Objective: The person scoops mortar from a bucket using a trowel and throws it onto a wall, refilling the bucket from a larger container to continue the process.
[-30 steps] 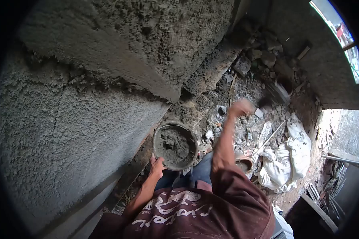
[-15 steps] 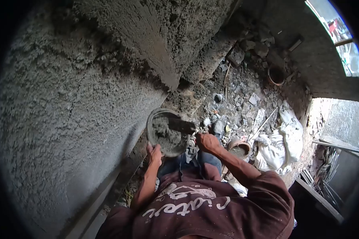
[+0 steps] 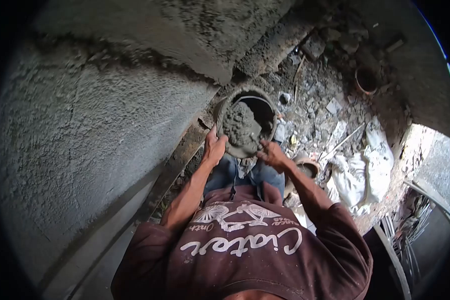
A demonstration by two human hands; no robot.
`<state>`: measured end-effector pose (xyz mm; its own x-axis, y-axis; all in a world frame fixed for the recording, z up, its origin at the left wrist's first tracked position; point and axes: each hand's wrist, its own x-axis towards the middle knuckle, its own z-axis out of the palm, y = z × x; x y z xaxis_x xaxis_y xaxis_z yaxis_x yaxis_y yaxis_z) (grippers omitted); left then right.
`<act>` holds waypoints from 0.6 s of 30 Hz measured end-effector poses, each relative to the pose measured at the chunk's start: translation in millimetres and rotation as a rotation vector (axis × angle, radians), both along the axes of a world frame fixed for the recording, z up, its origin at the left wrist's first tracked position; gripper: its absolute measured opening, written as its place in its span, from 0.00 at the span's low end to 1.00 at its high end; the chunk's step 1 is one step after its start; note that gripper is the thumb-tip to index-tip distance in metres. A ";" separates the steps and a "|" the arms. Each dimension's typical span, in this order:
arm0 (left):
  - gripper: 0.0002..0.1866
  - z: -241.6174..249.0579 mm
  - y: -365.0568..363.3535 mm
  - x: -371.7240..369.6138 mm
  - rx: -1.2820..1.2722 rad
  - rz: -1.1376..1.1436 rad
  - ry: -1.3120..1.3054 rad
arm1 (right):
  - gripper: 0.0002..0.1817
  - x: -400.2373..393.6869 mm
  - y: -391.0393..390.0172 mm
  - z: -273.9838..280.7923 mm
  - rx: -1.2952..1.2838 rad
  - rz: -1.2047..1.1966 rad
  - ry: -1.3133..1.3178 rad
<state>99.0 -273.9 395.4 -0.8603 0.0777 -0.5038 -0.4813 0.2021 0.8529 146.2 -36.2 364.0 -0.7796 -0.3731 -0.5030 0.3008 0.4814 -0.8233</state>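
Note:
A round bucket (image 3: 271,100) holding wet grey mortar (image 3: 239,122) is held in front of my body. My left hand (image 3: 215,146) grips the bucket's left rim, fingers wrapped round it. At the lower right rim, my right hand (image 3: 272,153) is closed round the handle of a trowel. The trowel's blade (image 3: 255,129) is partly sunk in the mortar, so only a piece of it shows.
A rough plastered wall (image 3: 110,135) runs along the left. Rubble (image 3: 317,87) covers the ground ahead, with an orange-rimmed pot (image 3: 366,81) at the back. White sacks (image 3: 377,162) and another container (image 3: 307,166) lie to the right, near metal rods (image 3: 412,240).
The bucket has moved up and to the right in the view, together with my left hand. My right hand has moved lower and right, and the trowel's blade has gone down into the mortar.

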 end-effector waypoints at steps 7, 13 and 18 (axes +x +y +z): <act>0.19 -3.1 95.1 -11.7 0.339 0.299 -0.343 | 0.18 9.2 92.3 13.1 -0.059 -0.196 0.042; 0.18 -46.9 122.0 -4.9 0.424 0.419 -0.429 | 0.10 19.1 167.2 66.0 -0.320 -0.734 -0.342; 0.23 -49.0 99.4 16.1 0.360 0.500 -0.446 | 0.14 50.9 244.6 40.2 -0.115 -1.174 0.000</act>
